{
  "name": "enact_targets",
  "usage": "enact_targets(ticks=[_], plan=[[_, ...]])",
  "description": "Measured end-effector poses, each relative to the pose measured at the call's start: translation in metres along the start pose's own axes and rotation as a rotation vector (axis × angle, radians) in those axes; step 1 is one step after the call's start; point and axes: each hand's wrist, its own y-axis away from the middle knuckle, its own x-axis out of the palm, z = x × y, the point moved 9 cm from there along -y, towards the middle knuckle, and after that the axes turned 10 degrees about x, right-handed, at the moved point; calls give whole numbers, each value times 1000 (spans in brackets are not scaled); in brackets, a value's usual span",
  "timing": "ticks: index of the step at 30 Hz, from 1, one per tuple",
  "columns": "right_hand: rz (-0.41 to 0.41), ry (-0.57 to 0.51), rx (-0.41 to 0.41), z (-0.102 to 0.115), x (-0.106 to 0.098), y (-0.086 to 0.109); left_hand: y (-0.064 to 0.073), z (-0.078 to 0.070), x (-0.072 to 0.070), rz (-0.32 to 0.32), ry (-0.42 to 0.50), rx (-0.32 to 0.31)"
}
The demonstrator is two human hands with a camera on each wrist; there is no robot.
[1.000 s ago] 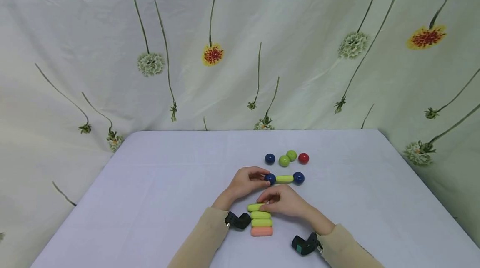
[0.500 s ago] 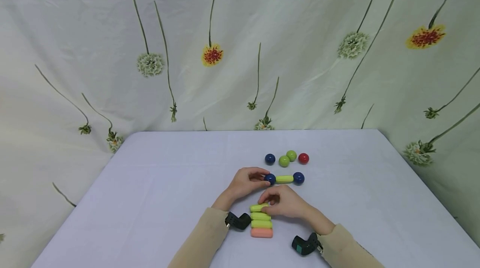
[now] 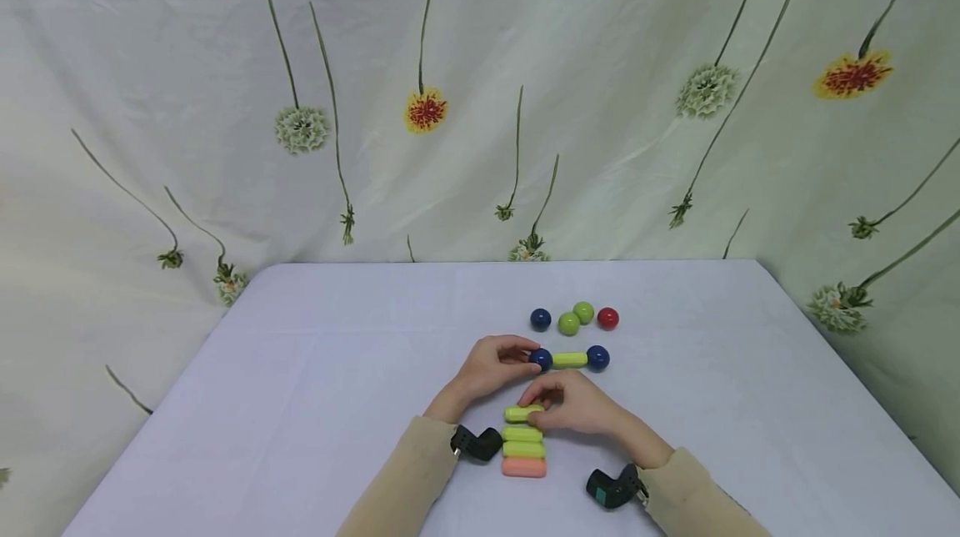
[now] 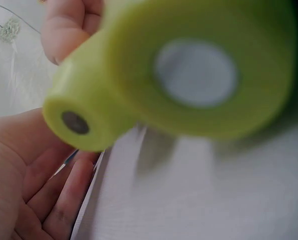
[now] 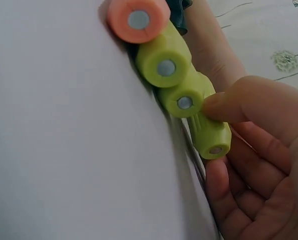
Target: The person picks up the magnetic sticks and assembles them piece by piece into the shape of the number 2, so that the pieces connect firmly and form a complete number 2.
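In the head view my left hand point(image 3: 491, 363) pinches a dark blue ball point(image 3: 541, 359) between thumb and fingers. That ball joins one end of a yellow-green magnetic rod point(image 3: 570, 359), and a second dark blue ball point(image 3: 597, 358) sits on its other end. Closer to me, my right hand point(image 3: 573, 404) pinches another yellow-green magnetic rod point(image 5: 211, 135) by its right end. Two more yellow-green rods point(image 3: 522, 434) and an orange rod point(image 3: 524, 468) lie side by side just in front of it. Silvery round inserts show in the rod ends in both wrist views.
Beyond the ball-and-rod piece lie a loose dark blue ball point(image 3: 540, 319), two green balls point(image 3: 569, 323) and a red ball point(image 3: 607, 318). A white cloth covers the table point(image 3: 337, 370). A flower-print curtain point(image 3: 465, 187) hangs behind it.
My right hand has shifted the pinched rod slightly right and away from me, and a small gap now shows between it and the row. My left hand has stayed in place.
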Motion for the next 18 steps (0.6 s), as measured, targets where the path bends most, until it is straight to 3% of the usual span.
enact_targets(ticks=[8,15,18], plan=[[-34,-56,24,-8,-6,0,1,0,0,-1,2,-6],[-83,-154,99,-45,-7,-8,1,0,0,10,-4,-17],[-89,-198,93,-49,-9,-8,1,1,-1,7,-6,-32]])
